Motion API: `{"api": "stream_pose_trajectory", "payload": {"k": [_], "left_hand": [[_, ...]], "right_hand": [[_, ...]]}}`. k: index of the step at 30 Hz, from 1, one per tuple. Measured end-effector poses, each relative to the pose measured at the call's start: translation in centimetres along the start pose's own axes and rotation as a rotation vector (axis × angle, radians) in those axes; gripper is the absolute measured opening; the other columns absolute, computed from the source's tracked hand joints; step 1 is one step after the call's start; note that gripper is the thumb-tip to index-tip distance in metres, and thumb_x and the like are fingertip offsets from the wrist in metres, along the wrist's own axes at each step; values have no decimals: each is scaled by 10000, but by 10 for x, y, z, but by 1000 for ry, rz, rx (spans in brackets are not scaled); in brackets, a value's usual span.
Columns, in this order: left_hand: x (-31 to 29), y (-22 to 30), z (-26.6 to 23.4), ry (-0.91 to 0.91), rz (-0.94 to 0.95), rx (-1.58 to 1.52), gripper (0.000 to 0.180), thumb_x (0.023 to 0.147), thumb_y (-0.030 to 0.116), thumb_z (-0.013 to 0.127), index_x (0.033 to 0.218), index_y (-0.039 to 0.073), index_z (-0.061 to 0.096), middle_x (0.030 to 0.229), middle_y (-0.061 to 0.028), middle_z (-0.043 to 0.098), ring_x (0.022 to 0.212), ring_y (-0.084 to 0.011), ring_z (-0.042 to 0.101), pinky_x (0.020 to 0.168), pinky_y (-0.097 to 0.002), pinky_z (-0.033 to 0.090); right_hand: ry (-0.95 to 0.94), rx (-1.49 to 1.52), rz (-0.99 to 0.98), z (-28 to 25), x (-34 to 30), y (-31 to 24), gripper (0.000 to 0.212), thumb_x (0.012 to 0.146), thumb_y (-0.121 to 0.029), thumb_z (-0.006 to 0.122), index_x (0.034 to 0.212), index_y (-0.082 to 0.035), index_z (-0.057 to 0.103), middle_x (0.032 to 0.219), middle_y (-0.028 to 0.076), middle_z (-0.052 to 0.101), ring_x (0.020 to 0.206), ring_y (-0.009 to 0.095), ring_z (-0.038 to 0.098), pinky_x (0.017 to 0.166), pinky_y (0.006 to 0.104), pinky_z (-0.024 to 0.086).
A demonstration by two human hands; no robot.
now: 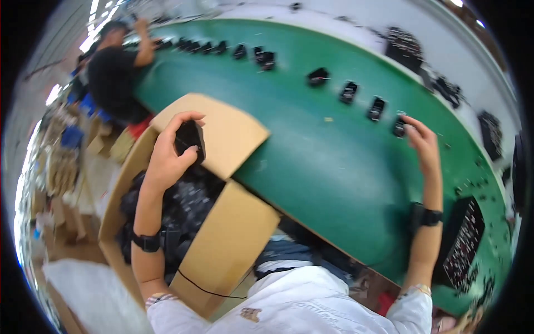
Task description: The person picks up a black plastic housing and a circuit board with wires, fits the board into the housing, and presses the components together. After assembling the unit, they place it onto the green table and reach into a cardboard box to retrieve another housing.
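Observation:
My left hand (168, 153) is raised over an opened cardboard box (208, 245). Its fingers and thumb are wrapped around a black plastic housing (190, 139), whose exact kind I cannot make out. On the green table, my right hand (424, 146) reaches far to the right, with its thumb and index finger at a small black device (399, 126) at the end of a row. Similar black devices (376, 108) lie spaced along the table to its left. Inside the box, beneath my left hand, are many shiny black pieces (194, 203).
A person in dark clothes (114, 72) works at the table's far left end. Several black racks of small parts, one of them (461, 239) by my right forearm, stand along the right side. The box's flaps (222, 131) overlap the green tabletop (328, 167). White plastic sheeting (92, 289) lies lower left.

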State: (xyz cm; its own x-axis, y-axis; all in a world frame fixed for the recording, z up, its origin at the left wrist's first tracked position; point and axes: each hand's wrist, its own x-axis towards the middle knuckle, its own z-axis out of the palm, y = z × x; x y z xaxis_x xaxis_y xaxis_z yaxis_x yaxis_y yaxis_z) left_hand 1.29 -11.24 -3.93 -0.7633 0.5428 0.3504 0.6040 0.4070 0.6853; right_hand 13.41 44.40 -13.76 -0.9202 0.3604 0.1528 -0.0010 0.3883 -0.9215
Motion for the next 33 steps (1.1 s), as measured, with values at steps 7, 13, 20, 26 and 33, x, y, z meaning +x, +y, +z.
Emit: {"api": "stream_pose_trajectory", "payload": {"k": [7,13,20,26,33], "left_hand": [[125,112,163,-396,24,-660,341,795,-11,546,1126,-25,628,1010,-75,643,910,-119,614,728,-286,552],[156,125,296,-245,64,-855,333,812,11,535,1111,-28,676,848,-70,698,738,-107,631,662,-289,534],[149,119,337,109,267,-1003,283,987,173,507,1094,-31,672,827,-71,686,727,-95,610,662,-274,505],[141,103,345,13,260,-1075,243,1013,166,504,1105,-9,643,888,-17,635,788,-71,552,694,-246,458],[145,84,352,-340,131,-1350,259,997,197,582,1173,13,632,952,-2,619,877,-57,537,779,-230,446]], "right_hand": [[-28,366,-205,25,-50,-81,385,872,-21,762,1234,-22,629,1036,75,710,915,109,654,814,227,501],[-25,440,-262,15,-66,-104,251,895,-30,727,1136,37,710,1078,148,741,976,168,700,843,289,558],[67,337,-296,18,-62,-100,101,954,-44,667,1023,29,670,1153,185,724,1025,178,694,874,296,574],[143,67,-427,33,-51,-89,123,874,81,716,989,42,702,1177,156,674,1028,176,668,893,296,573],[203,-189,-469,24,-40,-69,140,841,30,771,972,-7,740,1058,95,663,871,120,618,701,239,481]]}}
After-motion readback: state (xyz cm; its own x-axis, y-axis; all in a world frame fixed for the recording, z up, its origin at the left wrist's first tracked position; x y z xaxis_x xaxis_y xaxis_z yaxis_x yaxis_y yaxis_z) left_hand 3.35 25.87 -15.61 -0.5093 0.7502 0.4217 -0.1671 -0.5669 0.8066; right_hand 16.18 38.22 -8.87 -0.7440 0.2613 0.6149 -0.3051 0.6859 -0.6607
